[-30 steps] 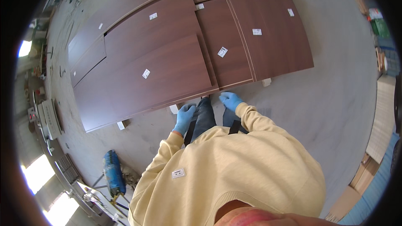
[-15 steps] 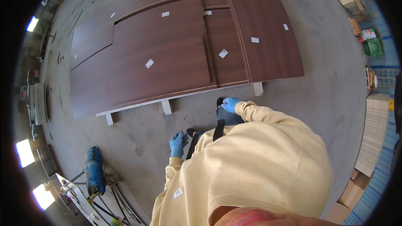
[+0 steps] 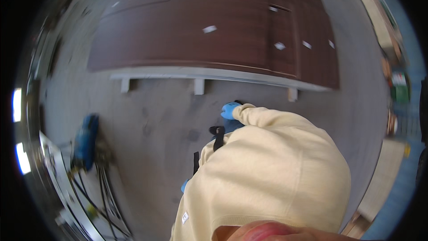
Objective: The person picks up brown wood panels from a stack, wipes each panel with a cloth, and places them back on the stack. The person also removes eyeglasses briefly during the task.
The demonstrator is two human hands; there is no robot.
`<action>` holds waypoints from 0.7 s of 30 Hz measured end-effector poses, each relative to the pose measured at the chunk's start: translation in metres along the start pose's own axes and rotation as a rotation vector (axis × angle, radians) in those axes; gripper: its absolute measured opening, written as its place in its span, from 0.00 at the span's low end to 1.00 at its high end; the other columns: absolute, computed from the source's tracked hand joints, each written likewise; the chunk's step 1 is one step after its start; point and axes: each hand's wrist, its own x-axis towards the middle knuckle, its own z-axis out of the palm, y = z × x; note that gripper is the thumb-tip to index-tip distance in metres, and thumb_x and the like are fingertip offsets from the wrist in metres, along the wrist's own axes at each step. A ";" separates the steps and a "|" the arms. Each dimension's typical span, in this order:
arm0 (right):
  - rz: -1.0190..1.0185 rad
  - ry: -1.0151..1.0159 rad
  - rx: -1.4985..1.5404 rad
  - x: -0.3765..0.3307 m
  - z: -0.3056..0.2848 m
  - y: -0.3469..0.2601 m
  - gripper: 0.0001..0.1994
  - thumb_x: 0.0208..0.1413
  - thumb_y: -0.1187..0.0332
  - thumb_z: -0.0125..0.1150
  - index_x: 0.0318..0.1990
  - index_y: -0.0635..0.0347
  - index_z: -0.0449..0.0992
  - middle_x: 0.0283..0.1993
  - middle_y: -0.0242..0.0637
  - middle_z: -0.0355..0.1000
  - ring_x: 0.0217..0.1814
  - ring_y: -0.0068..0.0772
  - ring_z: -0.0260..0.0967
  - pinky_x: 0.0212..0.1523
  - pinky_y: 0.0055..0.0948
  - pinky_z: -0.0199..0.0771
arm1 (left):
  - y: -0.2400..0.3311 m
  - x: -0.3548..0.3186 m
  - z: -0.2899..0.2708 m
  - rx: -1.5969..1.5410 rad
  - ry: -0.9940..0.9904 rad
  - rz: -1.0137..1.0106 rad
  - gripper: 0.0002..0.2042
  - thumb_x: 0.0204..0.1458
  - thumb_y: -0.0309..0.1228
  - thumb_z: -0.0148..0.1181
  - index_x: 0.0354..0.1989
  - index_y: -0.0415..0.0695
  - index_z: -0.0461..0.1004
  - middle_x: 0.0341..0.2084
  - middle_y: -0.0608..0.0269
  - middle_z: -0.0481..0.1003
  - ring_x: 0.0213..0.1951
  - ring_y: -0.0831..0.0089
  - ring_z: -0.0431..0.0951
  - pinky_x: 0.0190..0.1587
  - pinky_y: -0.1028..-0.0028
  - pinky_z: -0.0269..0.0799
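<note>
My right hand [image 3: 228, 110], in a blue glove, hangs in front of my body near my legs. Its fingers look curled in, with nothing visible in them. Of my left hand [image 3: 184, 185] only a bit of blue glove shows beside the cream sleeve, so its fingers are hidden. Neither hand touches the stack of dark brown flat panels [image 3: 178, 40] ahead of me. Several small white labels dot the panels. They rest on a pale support frame [image 3: 156, 73] with short block feet [image 3: 199, 87].
At the left stands a blue cylindrical tank [image 3: 86, 140] near dark hoses and a metal frame [image 3: 73, 196]. Along the right wall are a pale stacked pile [image 3: 382, 176], a green container [image 3: 400, 93] and tan boards [image 3: 376, 18]. Grey concrete floor [image 3: 165, 120] lies between me and the panels.
My view has turned and shifted, so the panels sit higher and the blue tank has moved up and left in the picture. My left hand has gone mostly behind my sleeve.
</note>
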 end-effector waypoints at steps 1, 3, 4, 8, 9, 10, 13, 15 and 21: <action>-0.087 0.017 0.050 0.003 0.009 -0.018 0.23 0.63 0.53 0.58 0.55 0.60 0.82 0.56 0.52 0.80 0.59 0.58 0.77 0.61 0.48 0.75 | 0.002 -0.002 -0.019 -0.088 -0.023 -0.009 0.10 0.58 0.32 0.61 0.25 0.45 0.73 0.22 0.61 0.76 0.24 0.64 0.78 0.26 0.60 0.76; -0.146 -0.058 0.170 0.030 0.021 -0.063 0.21 0.63 0.55 0.61 0.54 0.61 0.82 0.52 0.48 0.82 0.52 0.50 0.81 0.56 0.44 0.78 | 0.009 0.002 -0.049 -0.274 -0.052 0.017 0.11 0.58 0.33 0.61 0.24 0.46 0.71 0.20 0.61 0.75 0.23 0.64 0.77 0.25 0.59 0.75; -0.078 -0.070 0.438 0.061 0.032 -0.045 0.18 0.64 0.59 0.62 0.54 0.62 0.81 0.48 0.45 0.83 0.47 0.42 0.81 0.51 0.39 0.80 | 0.030 0.019 -0.038 -0.298 -0.094 0.068 0.12 0.58 0.33 0.61 0.23 0.47 0.70 0.20 0.62 0.74 0.22 0.64 0.77 0.25 0.59 0.74; -0.037 -0.150 0.759 0.153 0.061 -0.091 0.14 0.64 0.65 0.64 0.51 0.64 0.81 0.44 0.40 0.81 0.40 0.32 0.78 0.41 0.34 0.81 | 0.126 0.031 -0.049 -0.282 0.062 0.190 0.09 0.63 0.38 0.62 0.44 0.48 0.76 0.32 0.62 0.80 0.30 0.68 0.82 0.33 0.67 0.80; -0.053 -0.054 0.553 0.182 0.070 -0.104 0.14 0.66 0.64 0.64 0.53 0.62 0.80 0.38 0.42 0.82 0.34 0.36 0.81 0.34 0.37 0.83 | 0.148 0.030 -0.056 -0.294 0.067 0.226 0.12 0.63 0.38 0.62 0.50 0.46 0.77 0.35 0.62 0.81 0.33 0.69 0.83 0.36 0.68 0.81; 0.019 -0.090 0.461 0.197 0.074 -0.120 0.13 0.66 0.61 0.64 0.50 0.60 0.82 0.33 0.38 0.80 0.28 0.31 0.77 0.25 0.34 0.75 | 0.160 0.025 -0.059 -0.280 0.079 0.246 0.13 0.64 0.38 0.61 0.51 0.46 0.77 0.37 0.62 0.81 0.35 0.71 0.83 0.37 0.69 0.81; 0.062 -0.201 0.160 0.240 0.106 -0.211 0.12 0.66 0.60 0.59 0.44 0.60 0.81 0.31 0.38 0.79 0.25 0.33 0.75 0.23 0.37 0.72 | 0.165 0.020 -0.109 -0.370 0.129 0.287 0.14 0.64 0.39 0.61 0.52 0.45 0.77 0.39 0.62 0.82 0.37 0.71 0.83 0.38 0.70 0.81; 0.088 -0.310 -0.095 0.255 0.132 -0.288 0.16 0.63 0.57 0.60 0.38 0.62 0.83 0.29 0.38 0.79 0.24 0.34 0.76 0.24 0.38 0.75 | 0.124 0.019 -0.135 -0.451 0.207 0.257 0.13 0.63 0.39 0.61 0.51 0.46 0.78 0.38 0.62 0.82 0.36 0.72 0.83 0.38 0.70 0.81; -0.327 -0.470 -0.651 0.348 0.253 -0.555 0.19 0.60 0.55 0.62 0.48 0.62 0.85 0.42 0.47 0.84 0.44 0.48 0.82 0.44 0.46 0.81 | 0.017 0.019 -0.218 -1.049 0.554 -0.100 0.13 0.64 0.37 0.60 0.52 0.46 0.76 0.37 0.58 0.83 0.33 0.66 0.83 0.36 0.65 0.82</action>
